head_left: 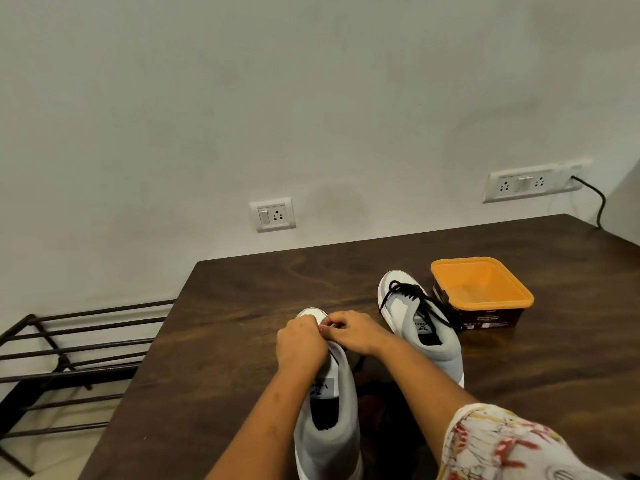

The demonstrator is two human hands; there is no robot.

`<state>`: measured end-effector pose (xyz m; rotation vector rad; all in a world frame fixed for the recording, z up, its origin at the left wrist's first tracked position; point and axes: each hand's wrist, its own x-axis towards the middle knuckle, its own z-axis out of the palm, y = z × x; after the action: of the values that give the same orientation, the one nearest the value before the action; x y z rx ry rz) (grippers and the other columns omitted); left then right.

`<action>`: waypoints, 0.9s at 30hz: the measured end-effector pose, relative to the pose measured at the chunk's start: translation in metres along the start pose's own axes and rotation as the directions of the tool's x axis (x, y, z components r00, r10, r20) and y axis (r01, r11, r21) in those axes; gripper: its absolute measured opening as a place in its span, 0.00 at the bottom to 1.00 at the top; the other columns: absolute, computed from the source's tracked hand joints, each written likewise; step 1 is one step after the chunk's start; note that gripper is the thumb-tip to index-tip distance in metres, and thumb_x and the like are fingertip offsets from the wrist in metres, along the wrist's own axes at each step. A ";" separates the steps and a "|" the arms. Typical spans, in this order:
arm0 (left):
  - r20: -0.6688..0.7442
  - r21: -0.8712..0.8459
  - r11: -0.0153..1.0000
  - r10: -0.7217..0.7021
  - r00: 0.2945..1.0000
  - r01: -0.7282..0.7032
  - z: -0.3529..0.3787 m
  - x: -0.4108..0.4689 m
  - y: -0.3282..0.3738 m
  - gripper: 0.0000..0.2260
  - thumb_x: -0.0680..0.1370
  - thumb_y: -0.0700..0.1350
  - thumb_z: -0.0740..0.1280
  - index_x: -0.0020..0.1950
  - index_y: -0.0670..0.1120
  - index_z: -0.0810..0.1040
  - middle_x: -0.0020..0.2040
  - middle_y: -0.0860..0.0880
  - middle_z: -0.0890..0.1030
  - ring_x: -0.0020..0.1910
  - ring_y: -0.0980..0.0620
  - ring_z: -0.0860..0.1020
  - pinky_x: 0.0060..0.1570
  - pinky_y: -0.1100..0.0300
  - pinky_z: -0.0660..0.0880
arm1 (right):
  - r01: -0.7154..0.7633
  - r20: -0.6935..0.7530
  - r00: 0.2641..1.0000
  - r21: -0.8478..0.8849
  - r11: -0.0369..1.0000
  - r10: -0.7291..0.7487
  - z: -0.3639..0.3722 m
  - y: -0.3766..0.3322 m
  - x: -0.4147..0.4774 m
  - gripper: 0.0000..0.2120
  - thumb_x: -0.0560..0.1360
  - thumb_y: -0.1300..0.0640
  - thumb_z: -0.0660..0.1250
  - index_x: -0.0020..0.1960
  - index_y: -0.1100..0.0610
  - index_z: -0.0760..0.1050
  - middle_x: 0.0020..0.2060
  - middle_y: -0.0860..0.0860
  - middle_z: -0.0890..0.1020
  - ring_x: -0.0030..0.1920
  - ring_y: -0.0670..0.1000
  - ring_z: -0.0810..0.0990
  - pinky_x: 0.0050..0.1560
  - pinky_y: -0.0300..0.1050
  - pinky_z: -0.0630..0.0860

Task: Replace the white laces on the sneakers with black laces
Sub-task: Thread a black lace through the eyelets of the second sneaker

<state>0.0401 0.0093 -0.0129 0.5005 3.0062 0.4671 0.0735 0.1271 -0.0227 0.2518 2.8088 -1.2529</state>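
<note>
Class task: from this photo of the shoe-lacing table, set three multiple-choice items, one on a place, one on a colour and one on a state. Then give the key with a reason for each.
1. Where does the orange tub stand?
A) just right of the far sneaker
B) inside a drawer
C) on the floor

2. What colour are the laces on the far sneaker?
A) white
B) red
C) black

3. What are the left hand and right hand doing?
A) hanging idle at the sides
B) pinching with curled fingers at the front of the near sneaker
C) lifting the tub

Key:
1 A, the tub sits on the table beside that shoe.
2 C, dark laces cross its grey upper.
3 B, both hands meet over the toe end with fingers curled.
</note>
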 end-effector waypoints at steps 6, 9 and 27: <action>0.004 -0.104 0.994 -0.045 0.999 0.045 -0.008 0.002 -0.005 0.10 0.76 0.38 0.60 0.57 0.42 0.75 0.58 0.43 0.78 0.58 0.42 0.76 0.54 0.55 0.71 | -0.035 0.018 0.999 -0.025 0.999 0.036 -0.002 -0.004 -0.001 0.10 0.75 0.44 0.64 0.51 0.47 0.79 0.50 0.48 0.82 0.53 0.49 0.78 0.54 0.45 0.73; -0.011 -0.131 0.989 -0.067 0.998 0.065 -0.009 0.006 -0.012 0.09 0.78 0.41 0.63 0.57 0.41 0.73 0.59 0.41 0.77 0.58 0.41 0.75 0.54 0.53 0.72 | -0.054 0.044 0.997 -0.020 0.998 0.055 -0.004 -0.005 -0.001 0.10 0.73 0.50 0.67 0.53 0.48 0.79 0.51 0.49 0.81 0.54 0.50 0.78 0.56 0.45 0.73; 0.082 -0.963 -0.258 -0.552 0.830 -0.077 -0.056 0.012 -0.084 0.03 0.83 0.39 0.53 0.55 0.43 0.65 0.40 0.46 0.75 0.35 0.53 0.75 0.37 0.62 0.75 | -0.141 0.059 0.989 0.075 0.987 0.136 0.001 -0.008 0.000 0.07 0.70 0.54 0.65 0.45 0.45 0.79 0.44 0.46 0.78 0.44 0.48 0.76 0.42 0.43 0.74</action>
<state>-0.0027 -0.0786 0.0148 -0.5194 1.5431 2.7520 0.0717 0.1207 -0.0177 0.4038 2.6491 -1.3204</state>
